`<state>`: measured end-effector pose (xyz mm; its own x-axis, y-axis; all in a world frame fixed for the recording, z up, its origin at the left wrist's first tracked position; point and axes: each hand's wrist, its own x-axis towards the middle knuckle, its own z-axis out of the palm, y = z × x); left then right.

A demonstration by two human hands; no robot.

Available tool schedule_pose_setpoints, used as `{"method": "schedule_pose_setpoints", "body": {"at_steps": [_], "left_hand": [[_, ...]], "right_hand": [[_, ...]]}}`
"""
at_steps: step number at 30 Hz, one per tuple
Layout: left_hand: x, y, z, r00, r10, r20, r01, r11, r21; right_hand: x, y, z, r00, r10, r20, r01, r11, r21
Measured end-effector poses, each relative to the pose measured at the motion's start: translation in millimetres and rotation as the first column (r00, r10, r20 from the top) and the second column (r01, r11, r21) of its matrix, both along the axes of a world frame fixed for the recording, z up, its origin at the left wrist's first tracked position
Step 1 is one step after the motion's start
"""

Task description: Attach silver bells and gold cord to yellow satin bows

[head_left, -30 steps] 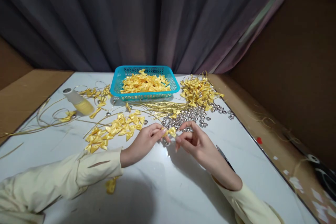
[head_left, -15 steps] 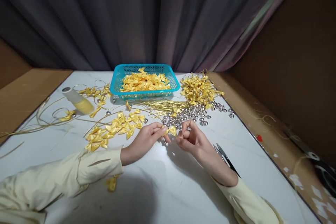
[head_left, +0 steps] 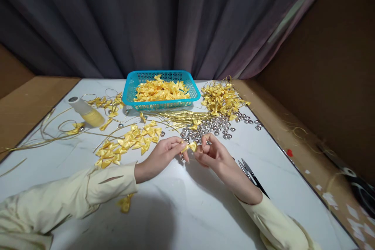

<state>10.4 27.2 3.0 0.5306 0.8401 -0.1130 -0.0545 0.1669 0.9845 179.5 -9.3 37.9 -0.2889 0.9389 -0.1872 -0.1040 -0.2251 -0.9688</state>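
Between the thumb and fingers of my left hand (head_left: 167,154) is a small yellow satin bow (head_left: 191,147). A small silver bead (head_left: 182,158) shows just under those fingers. My right hand (head_left: 215,154) is closed in a pinch at the bow's right edge; whatever its fingertips hold is too small to make out. Just beyond both hands lies a spread of silver beads (head_left: 222,125). Loose yellow bows (head_left: 129,142) lie in a patch to the left of my left hand.
A blue basket (head_left: 161,103) of yellow bows stands at the back. Beside it are a heap of corded bows (head_left: 221,99) and gold cords (head_left: 187,117). A bottle of yellow liquid (head_left: 88,113) stands left. Black snips (head_left: 253,177) lie by my right wrist, and black-handled scissors (head_left: 361,191) at far right.
My right hand has shifted slightly left, bringing its fingertips up to the bow's edge. My left hand keeps its hold on the bow, almost still.
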Motion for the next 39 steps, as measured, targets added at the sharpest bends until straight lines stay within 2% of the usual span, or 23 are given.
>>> {"method": "schedule_pose_setpoints", "body": {"at_steps": [30,39], "left_hand": [[-0.1,-0.4,-0.1,1.0,0.004,-0.014,-0.004,1.0,0.015],[0.8,-2.6,-1.2,0.997,0.004,-0.083,0.004,0.996,0.094]], "right_hand": [[-0.2,1.3,1.6,0.999,-0.032,0.016,0.032,0.999,-0.012],[-0.3,3.4,-1.7,0.997,-0.07,-0.033,0.067,0.995,-0.074]]}}
